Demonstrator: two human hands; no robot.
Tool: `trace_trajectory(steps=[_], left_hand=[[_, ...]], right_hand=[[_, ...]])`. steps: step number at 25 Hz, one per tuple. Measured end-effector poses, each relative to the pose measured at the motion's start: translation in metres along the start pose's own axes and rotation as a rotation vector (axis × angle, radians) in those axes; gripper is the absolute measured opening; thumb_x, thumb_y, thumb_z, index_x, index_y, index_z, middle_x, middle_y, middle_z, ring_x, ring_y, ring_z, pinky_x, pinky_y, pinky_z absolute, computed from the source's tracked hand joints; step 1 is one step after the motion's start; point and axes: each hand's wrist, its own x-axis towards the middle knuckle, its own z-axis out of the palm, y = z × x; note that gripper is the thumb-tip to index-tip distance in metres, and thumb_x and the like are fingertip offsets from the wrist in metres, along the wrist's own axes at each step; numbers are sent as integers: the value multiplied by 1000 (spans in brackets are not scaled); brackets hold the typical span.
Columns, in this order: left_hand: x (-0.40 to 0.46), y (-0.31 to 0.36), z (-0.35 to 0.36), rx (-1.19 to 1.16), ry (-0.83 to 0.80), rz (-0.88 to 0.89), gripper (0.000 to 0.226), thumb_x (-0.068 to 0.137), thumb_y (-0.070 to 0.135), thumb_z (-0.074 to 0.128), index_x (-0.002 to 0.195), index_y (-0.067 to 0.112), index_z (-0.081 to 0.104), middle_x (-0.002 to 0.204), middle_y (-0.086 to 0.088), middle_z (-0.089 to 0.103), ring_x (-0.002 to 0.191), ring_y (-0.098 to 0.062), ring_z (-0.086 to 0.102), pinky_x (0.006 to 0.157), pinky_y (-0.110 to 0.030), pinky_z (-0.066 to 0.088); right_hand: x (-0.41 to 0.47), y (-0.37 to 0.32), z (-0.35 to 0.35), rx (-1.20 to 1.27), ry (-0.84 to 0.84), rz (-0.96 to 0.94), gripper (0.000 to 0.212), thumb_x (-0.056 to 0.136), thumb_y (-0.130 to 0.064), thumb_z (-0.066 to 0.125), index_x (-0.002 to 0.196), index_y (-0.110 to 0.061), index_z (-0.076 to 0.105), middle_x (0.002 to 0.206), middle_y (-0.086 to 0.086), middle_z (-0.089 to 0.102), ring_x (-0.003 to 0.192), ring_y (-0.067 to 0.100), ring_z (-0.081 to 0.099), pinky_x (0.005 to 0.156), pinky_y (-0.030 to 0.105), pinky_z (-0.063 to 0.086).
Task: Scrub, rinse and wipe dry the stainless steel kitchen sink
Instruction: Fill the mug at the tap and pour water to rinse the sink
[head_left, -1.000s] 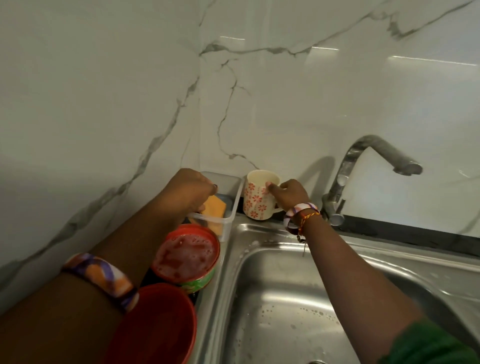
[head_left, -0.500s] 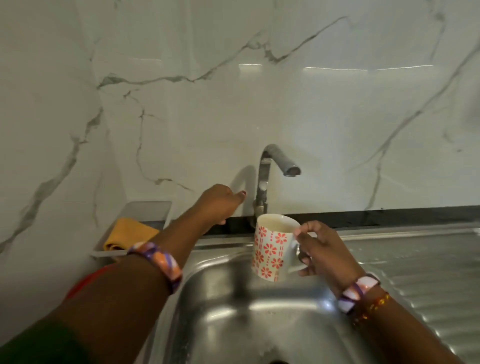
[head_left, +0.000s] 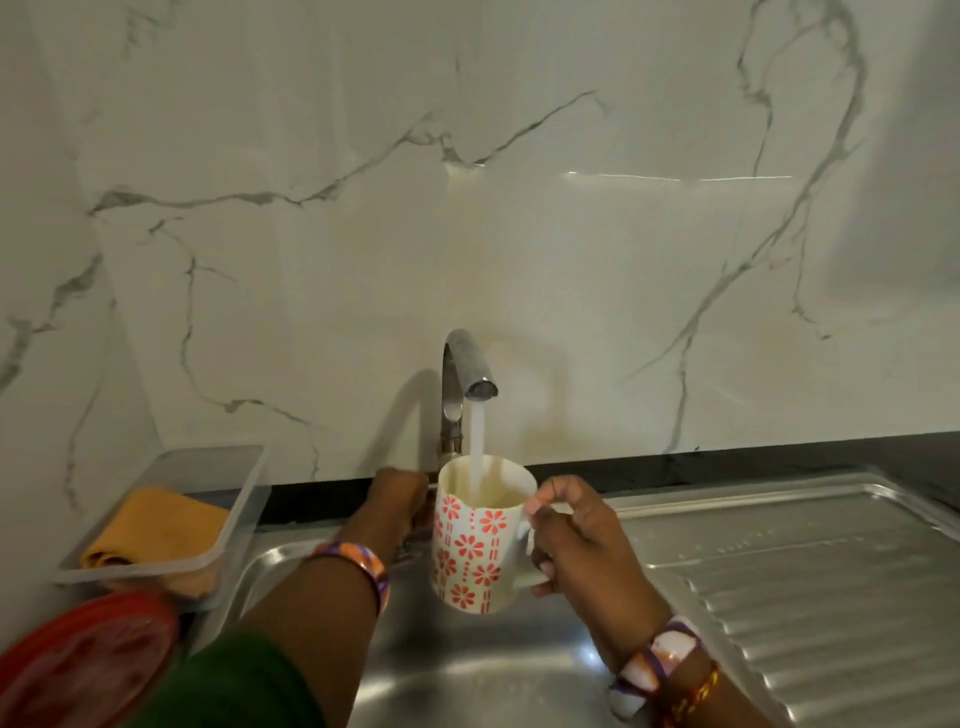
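The right hand (head_left: 576, 540) is closed on the handle of a white mug (head_left: 480, 535) printed with red-orange flowers and dashes, holding it upright above the sink basin (head_left: 467, 670). The left hand (head_left: 397, 496) reaches past the mug to the foot of the tap (head_left: 460, 384); its fingers are hidden behind the mug and the wrist, so I cannot tell whether they grip anything. Each wrist wears a patterned band, and the right wrist also carries a thin red and yellow thread.

A white stream of water (head_left: 477, 441) falls from the tap's spout straight into the mug, whose pale inside looks partly filled. The sink is dull grey stainless steel, with a smooth basin directly under both forearms and a ribbed draining board (head_left: 779, 561) to the right of it. The steel shows soft reflections; whether it is wet is hard to tell.

To the left of the basin, against the marble-patterned wall (head_left: 467, 208), stands a clear plastic tub (head_left: 223, 499) with a folded yellow-orange cloth (head_left: 161, 525) lying in it. Just in front of the tub, at the lower left corner, is a round red container (head_left: 88, 665), blurred, its contents unclear.
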Motion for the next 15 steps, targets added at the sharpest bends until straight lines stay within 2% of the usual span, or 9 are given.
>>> trace_trajectory(steps=[2, 4, 6, 8, 10, 12, 15], left_hand=[[1, -12, -8, -78, -53, -27, 33, 93, 8, 51, 121, -10, 53, 84, -19, 58, 70, -28, 56, 79, -41, 54], [-10, -18, -18, -78, -43, -43, 34, 92, 21, 57, 113, -6, 58, 90, -20, 64, 76, -29, 62, 79, -42, 56], [-29, -22, -33, -155, -114, -84, 40, 93, 33, 54, 110, -3, 58, 103, -22, 65, 89, -32, 63, 81, -42, 54], [-57, -26, -47, -262, -291, -125, 52, 90, 51, 49, 108, 3, 58, 111, -21, 62, 103, -36, 60, 86, -47, 51], [-86, -32, -51, -290, -478, -134, 61, 82, 64, 47, 106, 10, 58, 112, -18, 61, 110, -39, 57, 85, -51, 50], [-108, -30, -47, -323, -511, -126, 59, 72, 60, 59, 105, 11, 58, 111, -19, 61, 106, -40, 59, 80, -51, 53], [-125, -26, -40, -390, -401, -98, 40, 75, 36, 70, 99, 7, 58, 101, -20, 60, 97, -38, 59, 77, -51, 54]], right_hand=[[6, -3, 8, -32, -11, -16, 17, 98, -18, 41, 84, -23, 49, 83, -1, 53, 77, 11, 51, 69, 24, 48], [8, -4, 12, -35, -15, -15, 18, 98, -16, 41, 83, -23, 49, 83, -1, 54, 78, 12, 51, 70, 23, 48], [9, -4, 12, -35, -12, -23, 18, 97, -14, 42, 83, -22, 49, 81, -2, 53, 74, 10, 49, 64, 20, 44], [10, -4, 12, -52, -4, -36, 18, 97, -12, 43, 83, -22, 49, 80, -3, 53, 70, 8, 48, 61, 19, 42], [11, -2, 14, -61, 10, -42, 18, 96, -10, 45, 82, -21, 49, 79, -2, 53, 69, 9, 48, 60, 21, 42], [10, 0, 15, -60, 20, -51, 18, 96, -10, 46, 82, -21, 49, 80, 0, 54, 69, 10, 48, 61, 22, 43], [4, 2, 13, -50, 3, -31, 13, 96, -13, 47, 86, -21, 49, 80, 0, 54, 69, 9, 50, 60, 23, 45]])
